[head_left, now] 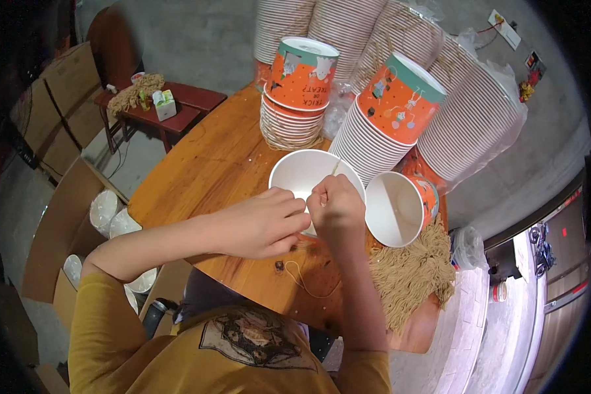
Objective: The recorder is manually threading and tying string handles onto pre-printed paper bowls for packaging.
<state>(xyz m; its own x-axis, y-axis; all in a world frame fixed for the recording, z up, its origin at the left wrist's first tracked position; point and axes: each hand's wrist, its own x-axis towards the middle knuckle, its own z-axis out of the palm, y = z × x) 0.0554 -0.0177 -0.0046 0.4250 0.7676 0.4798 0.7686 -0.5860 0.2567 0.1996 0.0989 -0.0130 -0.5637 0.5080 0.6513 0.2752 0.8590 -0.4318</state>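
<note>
A white-lined paper bucket [287, 169] stands on the wooden table in front of me, its mouth facing up. Over its near rim my right hand [338, 207] is closed in a fist, with a short end of tan cord [335, 168] sticking up out of it. My left hand [269, 222] meets it from the left at the bucket's near side, fingers curled; what they grip, if anything, is hidden. Beside my right hand, another bucket [395, 209] lies on its side, mouth toward me. A pile of tan cords [414, 276] spreads at the table's right edge.
Nested orange-and-green buckets [387, 108] lean at the back, beside a shorter stack [302, 79] with cords round its base. Tall bagged stacks [469, 108] rise behind. A loose thin cord loop [302, 282] lies near me. An open carton [59, 230] holding buckets stands at left.
</note>
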